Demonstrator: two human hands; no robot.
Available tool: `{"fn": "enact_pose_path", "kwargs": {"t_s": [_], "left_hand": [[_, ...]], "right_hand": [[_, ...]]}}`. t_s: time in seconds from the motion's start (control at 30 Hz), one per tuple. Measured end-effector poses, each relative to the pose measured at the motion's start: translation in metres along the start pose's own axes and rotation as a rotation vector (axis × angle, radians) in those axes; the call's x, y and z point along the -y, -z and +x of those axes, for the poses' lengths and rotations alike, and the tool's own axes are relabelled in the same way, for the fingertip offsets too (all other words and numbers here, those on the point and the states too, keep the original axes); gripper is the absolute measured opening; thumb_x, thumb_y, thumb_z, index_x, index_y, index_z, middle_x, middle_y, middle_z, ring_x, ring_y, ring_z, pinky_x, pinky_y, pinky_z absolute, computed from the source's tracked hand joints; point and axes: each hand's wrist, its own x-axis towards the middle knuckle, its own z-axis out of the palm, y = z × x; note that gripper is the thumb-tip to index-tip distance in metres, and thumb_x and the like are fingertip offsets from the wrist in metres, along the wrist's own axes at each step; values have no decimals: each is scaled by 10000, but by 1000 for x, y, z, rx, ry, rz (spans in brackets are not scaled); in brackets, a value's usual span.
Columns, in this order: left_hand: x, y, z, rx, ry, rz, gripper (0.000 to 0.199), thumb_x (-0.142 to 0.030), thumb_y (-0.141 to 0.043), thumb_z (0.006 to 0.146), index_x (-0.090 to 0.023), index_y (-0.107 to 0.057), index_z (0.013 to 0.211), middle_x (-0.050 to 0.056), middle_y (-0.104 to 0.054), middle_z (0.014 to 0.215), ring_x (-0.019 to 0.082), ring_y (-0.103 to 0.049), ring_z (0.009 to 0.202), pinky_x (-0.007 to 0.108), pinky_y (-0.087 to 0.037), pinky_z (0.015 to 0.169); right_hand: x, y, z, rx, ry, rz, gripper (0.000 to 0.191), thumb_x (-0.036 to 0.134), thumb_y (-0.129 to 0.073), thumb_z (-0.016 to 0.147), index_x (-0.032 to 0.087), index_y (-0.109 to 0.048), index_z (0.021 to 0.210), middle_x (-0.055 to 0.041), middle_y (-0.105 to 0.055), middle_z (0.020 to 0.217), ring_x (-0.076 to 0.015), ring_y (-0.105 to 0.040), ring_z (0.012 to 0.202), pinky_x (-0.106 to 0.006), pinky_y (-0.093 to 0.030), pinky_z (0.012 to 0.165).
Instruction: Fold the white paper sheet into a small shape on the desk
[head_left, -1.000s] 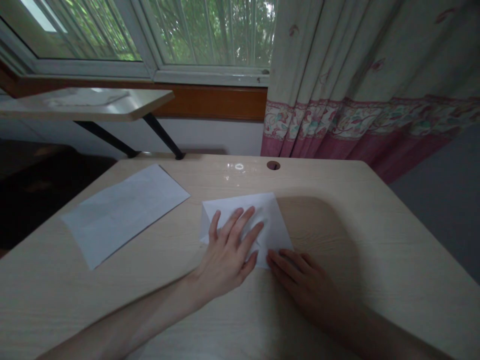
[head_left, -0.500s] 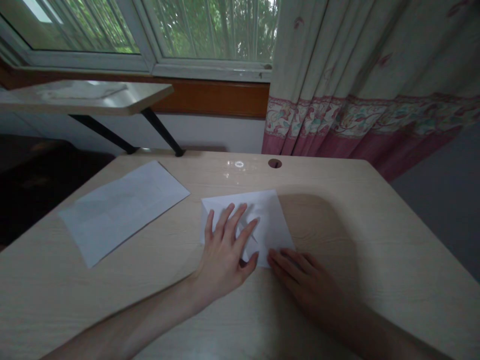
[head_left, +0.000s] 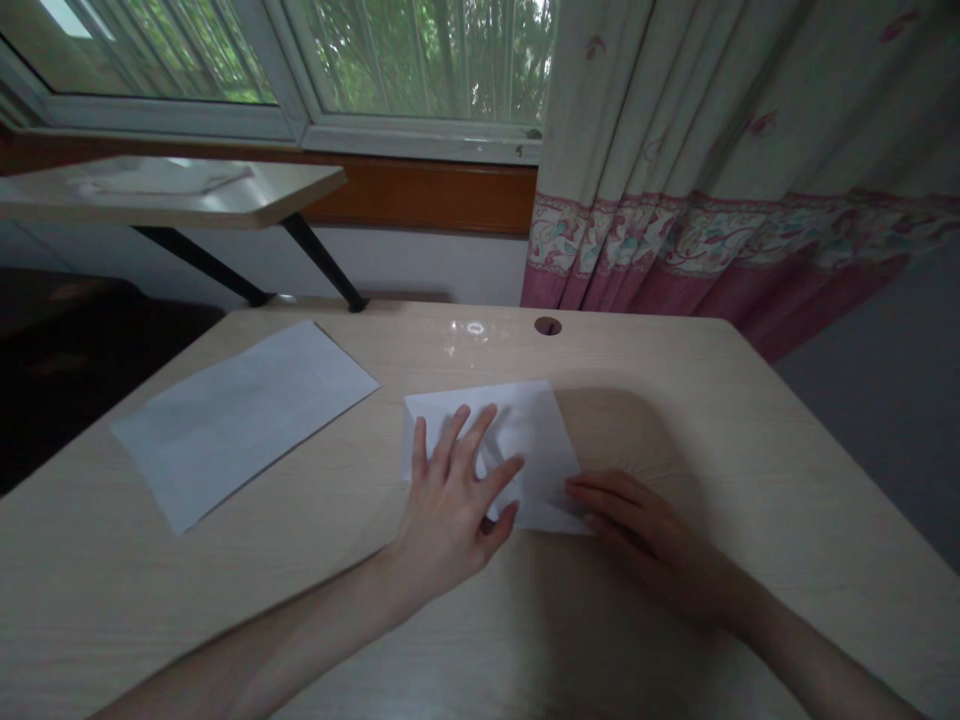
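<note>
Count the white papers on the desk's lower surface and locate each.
2: a larger paper on the left, and a smaller paper near the middle, under the left hand, with the right hand at its right edge. More sheets could be hidden beneath either.

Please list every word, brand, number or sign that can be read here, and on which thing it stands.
None: no readable text shows on the folded paper, the white sheet at left, the desk or the curtain, which bears only a decorative pattern.
</note>
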Motion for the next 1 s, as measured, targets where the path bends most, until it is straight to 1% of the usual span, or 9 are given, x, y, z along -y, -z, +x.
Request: {"fn": "enact_pose_path", "kwargs": {"t_s": [0.13, 0.27, 0.43, 0.6, 0.7, 0.77, 0.83, 0.9, 1.0], "left_hand": [[-2, -4, -4, -66, -85, -4, 239, -330, -698, 805, -336, -679, 1043, 27, -292, 1543, 370, -188, 1425, 685, -3, 1102], [-2, -6, -5, -56, -166, -5, 140, -297, -695, 799, -323, -701, 936, -1, -399, 1489, 346, -191, 1426, 659, 68, 1108], [-2, -5, -2, -57, -240, 26, 83, -295, -663, 826, -306, -712, 891, -24, -503, 1417, 331, -185, 1433, 633, 119, 1112], [-2, -4, -6, -62, -380, 128, 180, -251, -548, 926, -277, -699, 1021, -34, -583, 1340, 212, -99, 1468, 536, 132, 1160], [0, -4, -10, 18, -533, 175, 258, -191, -487, 945, -201, -675, 1121, 7, -583, 1342, 191, -247, 1426, 454, 67, 1198], [1, -5, -11, 70, -614, 176, 260, -173, -485, 940, -144, -678, 1112, 52, -613, 1299, 204, -425, 1318, 405, -38, 1214], [0, -5, -10, 95, -661, 178, 242, -176, -515, 925, -103, -679, 1086, 94, -642, 1243, 225, -536, 1209, 389, -147, 1203], [-1, -5, -8, 100, -666, 192, 230, -183, -533, 914, -90, -671, 1073, 124, -649, 1218, 249, -571, 1172, 405, -211, 1181], [-3, -4, -3, 118, -640, 220, 235, -179, -497, 925, -100, -649, 1085, 133, -649, 1215, 254, -579, 1168, 421, -238, 1163]], "right_hand": [[17, 2, -15, -10, 92, -231, 461, 31, -363, 911, 158, -530, 1322, -99, -614, 1284, -197, -558, 1173, -380, -507, 962], [49, -12, -24, -40, 153, -455, 485, 29, -336, 873, 106, -557, 1298, -90, -592, 1329, -202, -553, 1193, -334, -519, 927], [63, -48, -29, -217, 25, -575, 414, 159, -394, 917, 82, -569, 1284, -117, -590, 1326, -222, -546, 1210, -345, -473, 954], [68, -76, -37, -264, -117, -611, 463, 232, -432, 913, 103, -527, 1348, -106, -561, 1357, -257, -560, 1193, -385, -475, 927], [73, -83, -39, -265, -159, -622, 477, 236, -431, 907, 125, -522, 1362, -100, -555, 1362, -270, -584, 1160, -409, -488, 876], [77, -84, -39, -259, -178, -632, 476, 232, -423, 907, 135, -525, 1362, -94, -540, 1376, -272, -600, 1136, -419, -489, 844], [81, -85, -38, -253, -221, -630, 474, 220, -411, 908, 150, -528, 1362, -88, -532, 1384, -275, -607, 1128, -425, -489, 821], [84, -86, -36, -248, -272, -617, 474, 209, -395, 913, 166, -526, 1367, -83, -530, 1384, -277, -603, 1138, -428, -490, 813], [86, -86, -35, -244, -291, -613, 468, 206, -383, 927, 174, -518, 1374, -74, -518, 1396, -264, -595, 1154, -412, -485, 812]]}}
